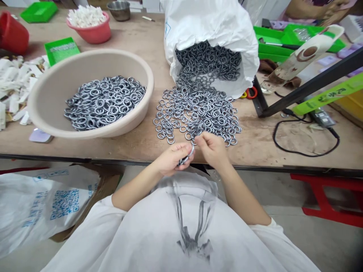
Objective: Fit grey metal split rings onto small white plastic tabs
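Several grey metal rings (184,160) are held in my left hand (176,158), its fingers closed round them at the table's front edge. Just to the right, my right hand (212,150) is closed in a pinch near the front of a loose pile of rings (208,109); what sits between its fingertips is hidden. Behind the pile, a white sack (210,22) lies with its mouth toward me, rings spilling out onto the table. On the left, a large beige basin (42,102) holds a heap of the same rings.
White plastic pieces (14,87) lie at far left, near a green tray (62,51) and a pink bowl (93,32). On the right are a black metal bar (312,81), a black cable (306,154) and red-handled scissors (252,93). Another person's arms (309,13) show at back right.
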A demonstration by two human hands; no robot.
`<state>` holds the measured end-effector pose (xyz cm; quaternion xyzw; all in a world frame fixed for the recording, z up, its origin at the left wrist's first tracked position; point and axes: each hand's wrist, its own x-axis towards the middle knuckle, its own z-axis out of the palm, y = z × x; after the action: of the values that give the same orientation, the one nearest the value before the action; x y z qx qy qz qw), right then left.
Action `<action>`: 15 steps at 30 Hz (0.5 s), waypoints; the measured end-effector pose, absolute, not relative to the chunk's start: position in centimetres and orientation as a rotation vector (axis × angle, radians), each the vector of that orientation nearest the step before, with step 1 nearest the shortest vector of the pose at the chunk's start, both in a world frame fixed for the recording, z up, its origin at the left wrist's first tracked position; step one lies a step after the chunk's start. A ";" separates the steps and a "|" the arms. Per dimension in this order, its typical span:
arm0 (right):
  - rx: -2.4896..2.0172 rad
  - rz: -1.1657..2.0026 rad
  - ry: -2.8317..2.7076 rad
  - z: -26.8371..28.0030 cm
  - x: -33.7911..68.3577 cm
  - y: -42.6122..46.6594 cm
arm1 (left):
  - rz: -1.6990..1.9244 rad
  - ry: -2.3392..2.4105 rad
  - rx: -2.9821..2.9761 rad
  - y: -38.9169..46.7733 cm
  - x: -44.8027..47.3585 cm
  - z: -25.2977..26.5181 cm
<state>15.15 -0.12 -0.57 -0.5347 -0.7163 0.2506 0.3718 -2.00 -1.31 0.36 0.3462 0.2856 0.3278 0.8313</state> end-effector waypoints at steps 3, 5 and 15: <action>-1.491 0.576 -1.732 -0.9 15.6 1.6 | 0.674 0.592 0.743 -1.6 -2.6 0.3; -1.548 0.462 -1.834 -0.8 15.3 2.7 | 0.744 0.660 0.699 -1.3 -3.2 0.0; -1.663 0.246 -2.303 -0.4 12.0 5.7 | 0.967 0.753 0.376 0.0 -6.0 -0.7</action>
<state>11.95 5.70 -0.39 -0.5771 -0.7992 0.0854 0.1447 -5.98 0.04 -0.67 0.1753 0.3511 0.4510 0.8016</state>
